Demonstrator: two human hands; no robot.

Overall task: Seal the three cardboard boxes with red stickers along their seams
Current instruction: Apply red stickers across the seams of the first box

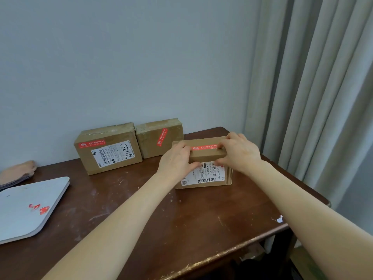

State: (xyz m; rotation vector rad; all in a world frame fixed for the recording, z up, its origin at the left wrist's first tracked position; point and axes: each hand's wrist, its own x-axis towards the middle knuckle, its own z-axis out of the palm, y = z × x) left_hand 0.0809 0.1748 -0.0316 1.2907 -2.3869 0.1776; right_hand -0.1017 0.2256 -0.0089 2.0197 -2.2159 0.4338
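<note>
Dark bench: left rear box and right rear box are stickered. Left hand and right hand clasp near box, pressing its sticker; final seal apparently almost done.

The left hand and right hand are hiding both ends of the nearest brown cardboard box's long red sticker.

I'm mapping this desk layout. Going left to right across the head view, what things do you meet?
Grey board → labelled box → box with slanted sticker → nearest box → curtain.
</note>
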